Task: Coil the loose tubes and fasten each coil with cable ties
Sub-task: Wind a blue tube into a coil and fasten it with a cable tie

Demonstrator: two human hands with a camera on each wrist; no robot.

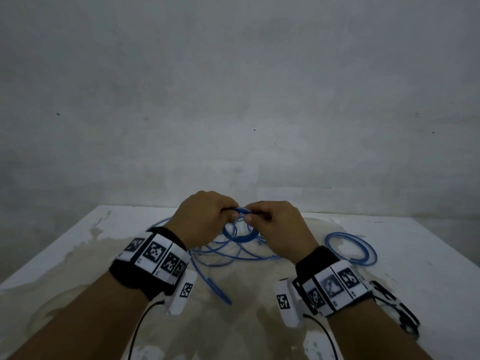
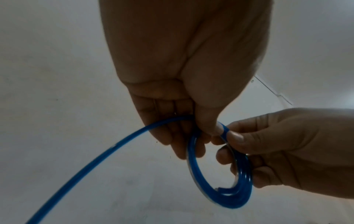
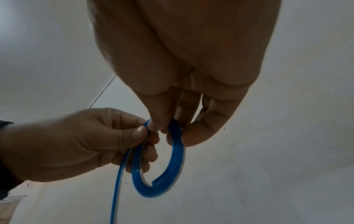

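Observation:
A small coil of blue tube [image 1: 240, 236] is held up above the white table [image 1: 415, 255], between both hands. My left hand [image 1: 231, 214] pinches its top left with thumb and fingers curled round the strands. My right hand [image 1: 250, 216] pinches the top right beside it. In the left wrist view the coil [image 2: 220, 194] hangs below the left hand [image 2: 208, 131], and the free tube [image 2: 86, 171] trails down to the left. The right wrist view shows the right hand [image 3: 162, 128] on the coil [image 3: 162, 191], whose cut end lies inside the ring.
The rest of the loose blue tube [image 1: 220, 253] lies in tangled loops on the table under the hands, with one end [image 1: 220, 292] pointing toward me. A separate blue coil [image 1: 350, 249] lies flat at the right. A grey wall [image 1: 233, 100] rises behind the table.

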